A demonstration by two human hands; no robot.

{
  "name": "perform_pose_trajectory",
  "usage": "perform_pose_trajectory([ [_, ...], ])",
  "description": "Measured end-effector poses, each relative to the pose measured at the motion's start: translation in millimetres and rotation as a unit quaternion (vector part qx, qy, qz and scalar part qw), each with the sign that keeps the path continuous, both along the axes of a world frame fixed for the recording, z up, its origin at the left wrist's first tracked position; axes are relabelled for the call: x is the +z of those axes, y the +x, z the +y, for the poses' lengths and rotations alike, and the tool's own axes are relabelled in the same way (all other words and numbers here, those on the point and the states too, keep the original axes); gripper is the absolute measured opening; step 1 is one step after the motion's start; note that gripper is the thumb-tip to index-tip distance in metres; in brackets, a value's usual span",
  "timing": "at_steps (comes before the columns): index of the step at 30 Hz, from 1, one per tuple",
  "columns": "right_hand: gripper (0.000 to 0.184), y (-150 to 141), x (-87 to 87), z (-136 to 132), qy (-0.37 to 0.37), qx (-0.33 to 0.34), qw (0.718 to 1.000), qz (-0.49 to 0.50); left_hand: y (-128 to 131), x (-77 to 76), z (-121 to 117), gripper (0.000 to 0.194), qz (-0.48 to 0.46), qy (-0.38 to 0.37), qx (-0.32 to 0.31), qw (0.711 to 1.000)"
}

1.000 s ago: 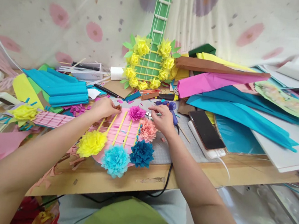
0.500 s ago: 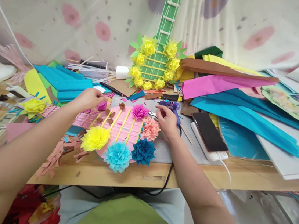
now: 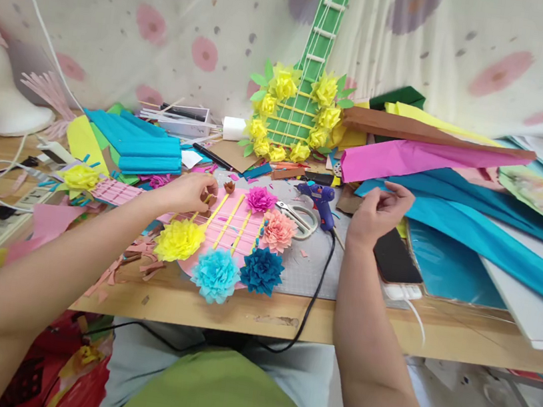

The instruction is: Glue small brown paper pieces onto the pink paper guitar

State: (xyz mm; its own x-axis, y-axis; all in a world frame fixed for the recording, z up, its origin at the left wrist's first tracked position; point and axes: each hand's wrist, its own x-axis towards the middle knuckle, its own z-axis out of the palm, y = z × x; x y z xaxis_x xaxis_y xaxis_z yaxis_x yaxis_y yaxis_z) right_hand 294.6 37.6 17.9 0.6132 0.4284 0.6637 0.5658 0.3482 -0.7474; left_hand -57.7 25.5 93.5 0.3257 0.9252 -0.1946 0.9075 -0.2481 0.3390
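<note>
Nearest, the pink paper guitar point(image 3: 233, 225) lies on the table point(image 3: 236, 313), ringed by paper flowers. The left hand point(image 3: 196, 194) bends over its upper left part; whether the fingers grip anything is unclear. The right hand point(image 3: 381, 211), half curled and apparently empty, hovers above the phone point(image 3: 398, 258). Between them lie scissors point(image 3: 299, 219) and a glue gun point(image 3: 320, 204).

The table point(image 3: 235, 318) was smooth, pale wood. The yellow flower point(image 3: 179, 240), light blue flower point(image 3: 215, 275) and dark blue flower point(image 3: 262, 271) were matt, ruffled paper. Folded magenta paper point(image 3: 404, 159) looked matt and lightly creased. The glue gun point(image 3: 322, 204) was smooth plastic; the scissors point(image 3: 299, 219) had shiny metal blades. A glossy clear film point(image 3: 449, 269) covered flat blue paper.
</note>
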Motion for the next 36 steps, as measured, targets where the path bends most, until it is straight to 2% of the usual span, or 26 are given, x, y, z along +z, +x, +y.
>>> perform_pose_trajectory([
  [3, 0.03, 3, -8.3, 7, -0.022, 0.013, 0.999, 0.022, 2, -0.2, -3, 0.019, 0.035, 0.026, 0.008, 0.999],
  [7, 0.027, -4, -12.1, 8, -0.045, 0.033, 0.998, 0.036, 4, -1.0, -6, 0.024, 0.043, 0.051, 0.08, 0.995],
  [12, 0.025, -6, -11.7, 7, -0.053, 0.042, 0.997, 0.037, 2, -9.1, -6, 0.023, -0.051, 0.024, 0.139, 0.989],
  [16, 0.025, -4, -9.2, 7, -0.05, 0.042, 0.997, 0.038, 0, -14.3, -6, 0.025, -0.138, -0.031, 0.198, 0.97],
  [20, 0.022, -15, -0.8, 0, -0.047, 0.061, 0.997, 0.021, 0, -14.5, -6, 0.021, -0.179, -0.04, 0.199, 0.963],
  [26, 0.02, -52, 9.7, -21, -0.088, 0.145, 0.985, -0.034, 3, -10.8, -8, 0.016, -0.173, -0.024, 0.211, 0.962],
  [31, 0.019, -81, 15.1, -30, -0.142, 0.26, 0.952, -0.08, 6, -5.6, -13, 0.016, -0.163, -0.03, 0.209, 0.964],
  [33, 0.018, -93, 22.8, -32, -0.171, 0.323, 0.926, -0.099, 7, -3.1, -14, 0.014, -0.175, -0.032, 0.202, 0.963],
  [36, 0.02, -115, 39.4, -31, -0.227, 0.415, 0.868, -0.151, 9, 0.6, -17, 0.014, -0.196, -0.042, 0.194, 0.96],
])
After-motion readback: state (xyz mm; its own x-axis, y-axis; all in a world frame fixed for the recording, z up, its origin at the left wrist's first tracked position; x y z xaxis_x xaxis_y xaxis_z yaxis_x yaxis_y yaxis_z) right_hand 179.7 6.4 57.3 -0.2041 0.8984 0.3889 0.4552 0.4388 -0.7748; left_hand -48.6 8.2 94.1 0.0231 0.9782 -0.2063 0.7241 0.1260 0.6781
